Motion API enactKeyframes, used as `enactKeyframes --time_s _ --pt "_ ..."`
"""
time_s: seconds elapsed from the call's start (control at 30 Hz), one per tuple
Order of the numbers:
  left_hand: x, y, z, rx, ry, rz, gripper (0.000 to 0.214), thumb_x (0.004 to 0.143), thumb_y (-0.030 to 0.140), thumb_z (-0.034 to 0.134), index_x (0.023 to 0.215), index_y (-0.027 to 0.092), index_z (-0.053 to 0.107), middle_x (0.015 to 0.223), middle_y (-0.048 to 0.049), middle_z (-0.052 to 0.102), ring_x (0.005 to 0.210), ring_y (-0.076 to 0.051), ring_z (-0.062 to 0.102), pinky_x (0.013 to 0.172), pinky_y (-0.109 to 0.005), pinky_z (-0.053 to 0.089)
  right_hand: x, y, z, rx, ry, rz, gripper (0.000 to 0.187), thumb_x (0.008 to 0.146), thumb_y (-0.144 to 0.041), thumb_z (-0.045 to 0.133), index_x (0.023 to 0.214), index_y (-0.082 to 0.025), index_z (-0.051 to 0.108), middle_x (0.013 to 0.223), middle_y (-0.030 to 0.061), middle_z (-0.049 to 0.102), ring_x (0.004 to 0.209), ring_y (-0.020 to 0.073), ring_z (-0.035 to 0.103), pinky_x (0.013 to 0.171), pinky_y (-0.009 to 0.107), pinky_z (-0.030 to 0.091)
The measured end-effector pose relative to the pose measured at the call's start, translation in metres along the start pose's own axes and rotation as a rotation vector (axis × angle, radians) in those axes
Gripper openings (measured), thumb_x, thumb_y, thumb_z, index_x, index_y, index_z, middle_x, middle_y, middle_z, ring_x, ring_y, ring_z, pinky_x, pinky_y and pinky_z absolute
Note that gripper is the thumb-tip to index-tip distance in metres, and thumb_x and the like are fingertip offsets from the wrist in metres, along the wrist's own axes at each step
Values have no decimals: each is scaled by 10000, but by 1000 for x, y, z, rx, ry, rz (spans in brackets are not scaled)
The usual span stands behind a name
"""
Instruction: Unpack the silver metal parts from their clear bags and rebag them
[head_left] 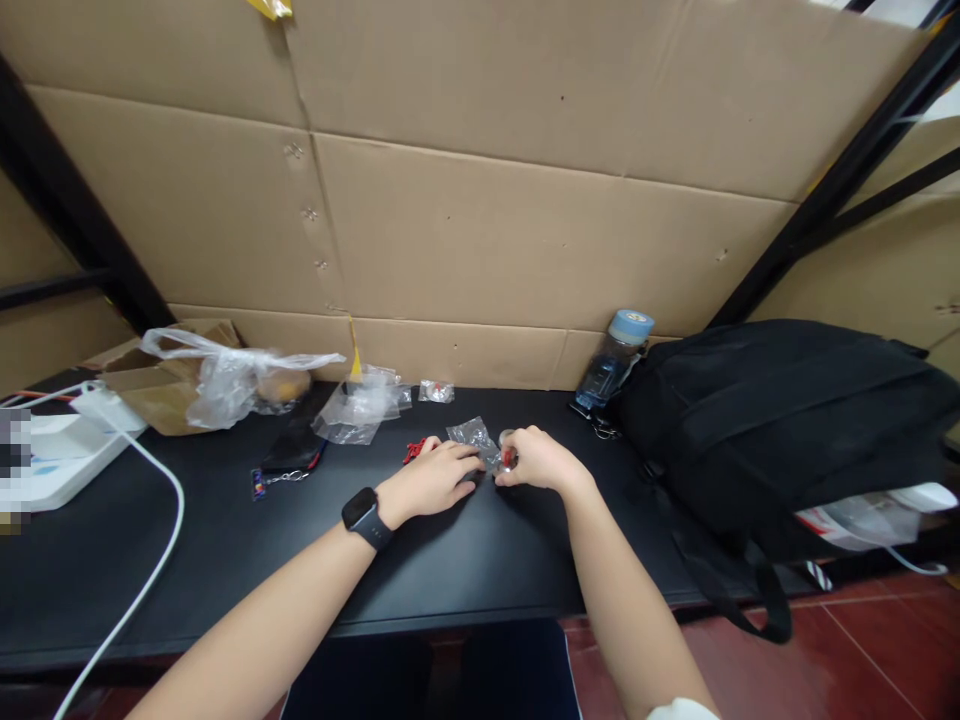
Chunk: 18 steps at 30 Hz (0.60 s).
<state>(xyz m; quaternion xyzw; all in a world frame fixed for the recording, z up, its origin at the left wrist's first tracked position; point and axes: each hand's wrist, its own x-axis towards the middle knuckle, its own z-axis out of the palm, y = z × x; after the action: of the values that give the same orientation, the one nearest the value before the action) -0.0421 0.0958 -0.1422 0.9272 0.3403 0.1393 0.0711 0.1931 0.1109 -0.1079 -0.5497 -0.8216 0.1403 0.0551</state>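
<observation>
My left hand (435, 484), with a dark watch (367, 517) on the wrist, lies palm down on the black desk (465, 575). Its fingers are apart, their tips beside a small crumpled clear plastic bag (474, 434). Partly behind this hand is a small red piece (414, 452), its kind unclear. My right hand (545, 460) pinches a small clear and red thing (509, 459) between thumb and fingers, close to the bag's right end. The fingers hide much of that thing, and I cannot make out its kind.
Flat clear bags (364, 405) and a small packet (436, 391) lie near the cardboard wall (465, 240). A phone-like dark object (294, 447) and a white cable (176, 510) are left. A blue-capped bottle (611, 360) and black backpack (772, 420) stand right.
</observation>
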Motion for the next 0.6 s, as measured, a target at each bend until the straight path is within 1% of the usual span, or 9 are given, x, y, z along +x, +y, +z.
enactKeyframes --time_s 0.17,0.33,0.47,0.6 --pt "-3 -5 -3 -21 -69 46 314 938 376 557 1242 395 635 1468 -30 524 1255 -290 511 970 -415 327 -1 -3 -1 12 0 13 311 624 -425 830 825 -219 713 829 37 715 788 199 656 684 240 431" --pt "-4 -8 -6 -48 -149 77 404 902 428 612 1299 494 585 1556 11 423 1364 -333 399 1047 -477 286 -1 -10 2 8 7 -41 234 647 -370 815 780 -215 701 805 21 714 757 183 654 647 233 404" --pt "-6 -10 -10 -88 -182 110 425 865 413 663 1280 486 609 1572 13 400 1371 -329 408 1078 -474 279 -1 -18 2 -16 18 -68 210 678 -367 810 791 -223 706 811 16 709 744 180 648 634 238 386" --pt "-7 -10 -16 -121 -169 124 439 827 410 710 1252 488 633 1548 14 434 1351 -324 439 1080 -472 293 -1 -25 1 -29 46 -34 225 694 -374 826 843 -248 716 831 18 704 737 184 638 614 244 355"
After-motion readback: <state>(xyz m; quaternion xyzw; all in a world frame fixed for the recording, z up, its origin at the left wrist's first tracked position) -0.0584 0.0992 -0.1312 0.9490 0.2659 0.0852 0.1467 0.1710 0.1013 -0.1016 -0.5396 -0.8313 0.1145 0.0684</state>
